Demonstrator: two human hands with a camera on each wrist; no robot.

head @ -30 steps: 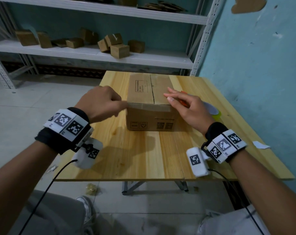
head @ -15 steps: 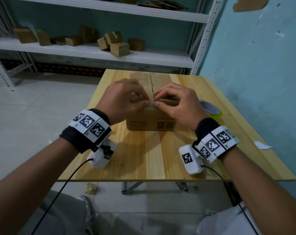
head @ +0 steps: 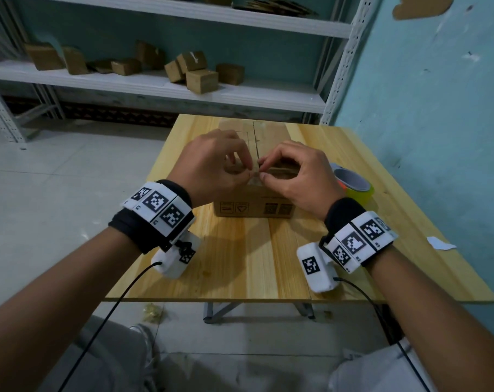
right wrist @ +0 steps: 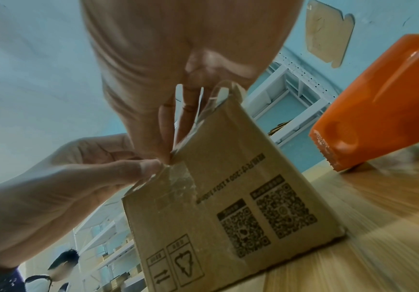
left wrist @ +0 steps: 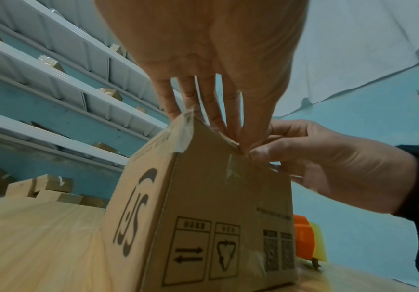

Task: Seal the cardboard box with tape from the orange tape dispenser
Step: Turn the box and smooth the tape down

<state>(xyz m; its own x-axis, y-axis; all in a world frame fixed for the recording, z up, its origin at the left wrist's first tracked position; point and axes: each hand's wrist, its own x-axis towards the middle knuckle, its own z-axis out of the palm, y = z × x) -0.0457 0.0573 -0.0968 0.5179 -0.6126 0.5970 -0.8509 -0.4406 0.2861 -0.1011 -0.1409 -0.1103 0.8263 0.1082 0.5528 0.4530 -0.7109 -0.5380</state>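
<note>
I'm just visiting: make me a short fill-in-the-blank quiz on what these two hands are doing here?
1. Both hands, left hand and right hand, pinch the top edge of the brown ____ box.
2. The orange tape dispenser lies to the box's ____.
3. Everything rests on a ____ table.

Missing words: cardboard; right; wooden

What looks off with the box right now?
The box carries old clear tape, wrinkled and peeling at its top corner, with a cloudy strip down the near face. Its top seam gapes untaped.
</note>
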